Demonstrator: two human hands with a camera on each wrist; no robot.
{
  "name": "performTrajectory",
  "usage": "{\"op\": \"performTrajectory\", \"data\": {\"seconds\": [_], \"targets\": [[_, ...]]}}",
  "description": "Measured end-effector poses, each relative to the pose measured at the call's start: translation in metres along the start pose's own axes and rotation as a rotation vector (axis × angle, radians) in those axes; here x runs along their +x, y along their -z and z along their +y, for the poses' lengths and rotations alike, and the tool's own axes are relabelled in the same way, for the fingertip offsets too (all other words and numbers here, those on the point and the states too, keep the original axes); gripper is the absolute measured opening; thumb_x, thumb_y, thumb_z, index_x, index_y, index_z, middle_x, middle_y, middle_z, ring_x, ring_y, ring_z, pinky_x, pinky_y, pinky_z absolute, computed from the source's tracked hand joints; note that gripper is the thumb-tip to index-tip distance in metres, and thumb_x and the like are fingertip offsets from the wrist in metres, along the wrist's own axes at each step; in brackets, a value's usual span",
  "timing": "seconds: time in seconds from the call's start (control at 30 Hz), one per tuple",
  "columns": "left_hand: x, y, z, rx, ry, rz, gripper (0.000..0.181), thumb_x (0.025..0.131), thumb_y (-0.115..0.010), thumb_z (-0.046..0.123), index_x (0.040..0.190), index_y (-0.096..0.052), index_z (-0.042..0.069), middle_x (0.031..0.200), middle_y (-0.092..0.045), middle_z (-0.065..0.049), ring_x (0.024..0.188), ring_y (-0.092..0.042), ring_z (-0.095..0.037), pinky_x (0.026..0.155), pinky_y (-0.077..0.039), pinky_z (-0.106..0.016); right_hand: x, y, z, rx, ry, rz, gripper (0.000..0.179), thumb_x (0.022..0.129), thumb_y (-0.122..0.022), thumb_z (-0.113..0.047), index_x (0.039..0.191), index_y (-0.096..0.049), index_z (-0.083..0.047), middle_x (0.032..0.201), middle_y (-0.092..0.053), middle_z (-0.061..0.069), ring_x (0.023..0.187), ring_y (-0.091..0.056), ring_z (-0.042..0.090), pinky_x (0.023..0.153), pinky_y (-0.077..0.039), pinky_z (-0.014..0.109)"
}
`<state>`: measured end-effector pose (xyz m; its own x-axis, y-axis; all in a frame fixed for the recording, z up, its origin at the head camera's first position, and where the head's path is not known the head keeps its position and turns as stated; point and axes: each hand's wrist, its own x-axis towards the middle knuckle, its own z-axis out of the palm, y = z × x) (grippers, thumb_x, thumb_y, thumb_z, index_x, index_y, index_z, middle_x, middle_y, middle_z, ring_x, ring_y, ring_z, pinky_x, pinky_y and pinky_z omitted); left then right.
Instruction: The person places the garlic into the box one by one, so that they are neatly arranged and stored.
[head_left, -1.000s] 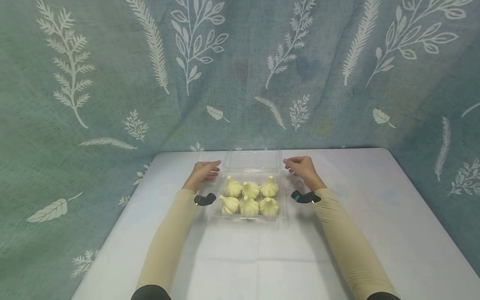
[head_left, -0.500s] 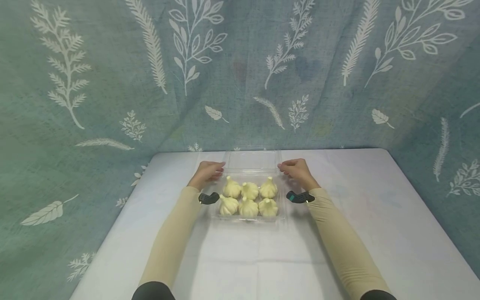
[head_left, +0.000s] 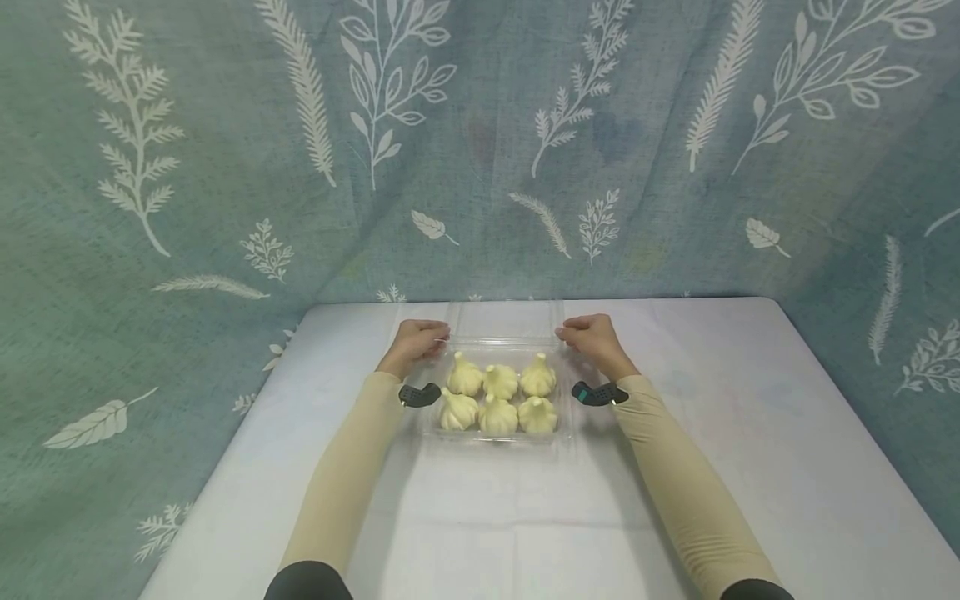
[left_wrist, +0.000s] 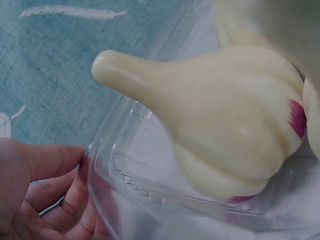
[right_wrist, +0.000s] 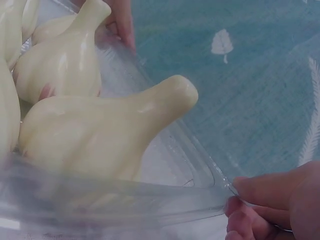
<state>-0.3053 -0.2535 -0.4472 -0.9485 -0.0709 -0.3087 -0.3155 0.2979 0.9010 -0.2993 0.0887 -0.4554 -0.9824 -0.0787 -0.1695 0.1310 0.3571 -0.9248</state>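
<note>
A clear plastic clamshell box (head_left: 491, 437) lies on the white table, its lid (head_left: 504, 318) folded back towards the wall. Several pale garlic bulbs (head_left: 459, 411) sit inside in two rows. My left hand (head_left: 416, 343) pinches the clear plastic edge at the far left corner between thumb and fingers. At the opposite corner, my right hand (head_left: 596, 340) pinches the edge the same way. Close to the left wrist camera is one garlic bulb (left_wrist: 225, 120) with purple marks and a long stem. Another garlic bulb (right_wrist: 100, 130) fills much of the right wrist view.
A white cloth (head_left: 517, 533) covers the table (head_left: 750, 467). Behind it hangs a blue-green curtain (head_left: 480, 217) with white leaf prints. Dark wrist devices (head_left: 420, 396) sit at the inner side of both wrists.
Both hands have moved inwards from beside the box and now pinch its far corners. The lid's far edge has shifted slightly. The garlic bulbs stay in place.
</note>
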Motion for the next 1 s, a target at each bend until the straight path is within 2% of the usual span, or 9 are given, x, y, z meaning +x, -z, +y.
{"op": "performTrajectory", "data": {"seconds": [0.17,0.3,0.47,0.57,0.7,0.83,1.0], "targets": [[-0.003,0.002,0.001,-0.001,-0.013,-0.007,0.043,0.103,-0.064,0.023,0.141,-0.062,0.002,0.128,-0.069,-0.014,0.094,-0.067,-0.012,0.1,-0.06,-0.034,-0.004,-0.001,-0.004,0.039,0.043,0.006,0.049,0.101,-0.065,-0.019,0.142,-0.057,0.007,0.138,-0.064,0.027,0.124,-0.065,0.04,0.107,-0.057,0.05],[-0.006,0.004,0.001,0.013,-0.019,-0.02,0.043,0.104,-0.062,0.024,0.142,-0.061,0.004,0.136,-0.066,-0.018,0.103,-0.066,-0.017,0.109,-0.056,-0.041,-0.006,-0.003,-0.004,0.048,0.073,0.021,0.047,0.1,-0.066,-0.016,0.14,-0.058,0.007,0.131,-0.066,0.029,0.119,-0.066,0.044,0.103,-0.058,0.052],[-0.01,0.007,0.001,0.037,-0.044,-0.03,0.042,0.105,-0.06,0.024,0.142,-0.06,0.005,0.137,-0.067,-0.019,0.109,-0.067,-0.02,0.111,-0.056,-0.042,-0.007,-0.003,-0.004,0.015,0.118,0.049,0.046,0.098,-0.069,-0.016,0.137,-0.062,0.006,0.116,-0.071,0.026,0.109,-0.068,0.044,0.094,-0.062,0.049],[-0.011,0.009,0.002,0.056,-0.072,-0.031,0.043,0.104,-0.06,0.023,0.143,-0.06,0.005,0.135,-0.068,-0.019,0.108,-0.068,-0.019,0.109,-0.056,-0.041,-0.007,-0.002,-0.004,-0.011,0.148,0.072,0.044,0.096,-0.071,-0.017,0.134,-0.065,0.005,0.11,-0.072,0.022,0.103,-0.07,0.04,0.082,-0.062,0.035],[-0.012,0.013,0.002,0.073,-0.091,-0.024,0.044,0.102,-0.063,0.021,0.143,-0.06,0.005,0.132,-0.071,-0.018,0.102,-0.069,-0.015,0.109,-0.057,-0.041,-0.006,0.0,-0.004,-0.015,0.176,0.083,0.041,0.095,-0.072,-0.016,0.131,-0.067,0.004,0.11,-0.072,0.021,0.1,-0.071,0.039,0.071,-0.056,0.019],[-0.013,0.015,0.001,0.065,-0.097,-0.026,0.045,0.1,-0.066,0.02,0.142,-0.06,0.003,0.128,-0.073,-0.017,0.099,-0.071,-0.014,0.11,-0.056,-0.043,-0.005,0.0,-0.005,0.005,0.192,0.087,0.04,0.094,-0.073,-0.013,0.129,-0.067,0.006,0.11,-0.073,0.023,0.097,-0.071,0.039,0.069,-0.055,0.017],[-0.013,0.018,0.001,0.075,-0.096,-0.024,0.045,0.1,-0.067,0.021,0.141,-0.06,0.002,0.121,-0.077,-0.012,0.1,-0.073,-0.013,0.109,-0.057,-0.043,-0.005,-0.001,-0.006,-0.008,0.201,0.097,0.038,0.094,-0.073,-0.013,0.127,-0.068,0.005,0.109,-0.074,0.022,0.085,-0.07,0.021,0.069,-0.056,0.018]]}}
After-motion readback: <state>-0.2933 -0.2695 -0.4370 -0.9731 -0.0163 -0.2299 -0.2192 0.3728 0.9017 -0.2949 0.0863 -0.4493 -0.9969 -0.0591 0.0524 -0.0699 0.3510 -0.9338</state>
